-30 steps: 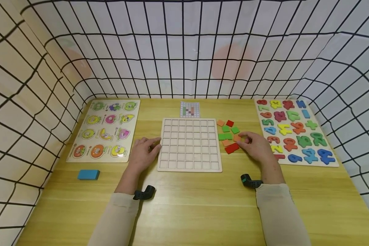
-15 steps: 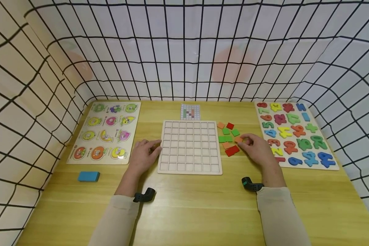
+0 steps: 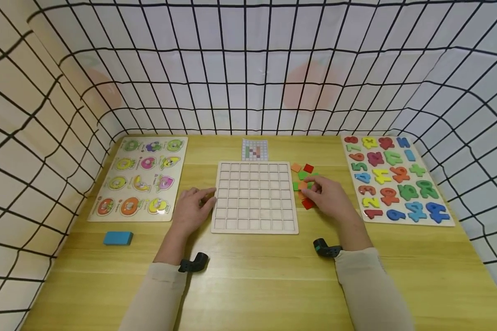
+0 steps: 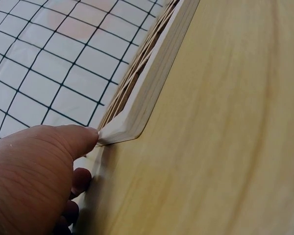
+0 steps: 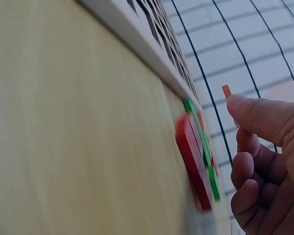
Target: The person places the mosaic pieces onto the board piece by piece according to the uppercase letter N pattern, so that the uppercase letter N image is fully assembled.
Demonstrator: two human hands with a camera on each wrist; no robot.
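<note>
A pale wooden grid board (image 3: 255, 228) with square cells lies in the middle of the table. At its left edge rests my left hand (image 3: 190, 209), the thumb and index fingertips against the side. In the left wrist view the thumb (image 4: 78, 139) meets the board's corner (image 4: 120, 128). My right hand (image 3: 329, 197) pinches an orange square tile (image 3: 302, 185) between thumb and index finger, raised over the loose tiles. In the right wrist view this orange tile (image 5: 226, 91) shows edge-on above the thumb. Beneath it lie green tiles (image 3: 302, 175) and red tiles (image 3: 308, 203), partly hidden by the hand.
A small printed pattern card (image 3: 255, 150) lies behind the board. A fruit puzzle board (image 3: 134, 220) sits at left, with a blue block (image 3: 118, 238) in front. At right lies a letter-and-number puzzle board (image 3: 418, 224). Black wire mesh (image 3: 244, 83) encloses the back and sides.
My right hand has lifted the orange tile off the table and carried it left, toward the grid board. The left hand has kept its place at the board's edge.
</note>
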